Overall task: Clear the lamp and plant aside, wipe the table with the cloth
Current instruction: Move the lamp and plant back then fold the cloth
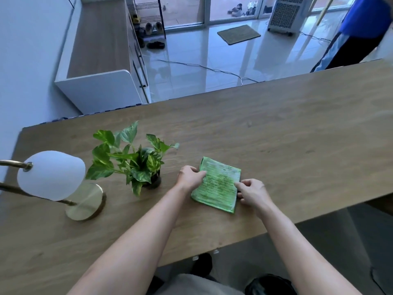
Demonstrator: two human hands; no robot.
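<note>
Wooden table [276,135] bears folded cloth [218,185]; both hands' fingers [201,173] pinch its edges.

The table [297,135] lies bare to the right and beyond the cloth [219,184]; the plant [136,160] and lamp [53,177] crowd its left

wooden table [297,124], lamp [63,184], plant [136,160], cloth [219,184]
</note>
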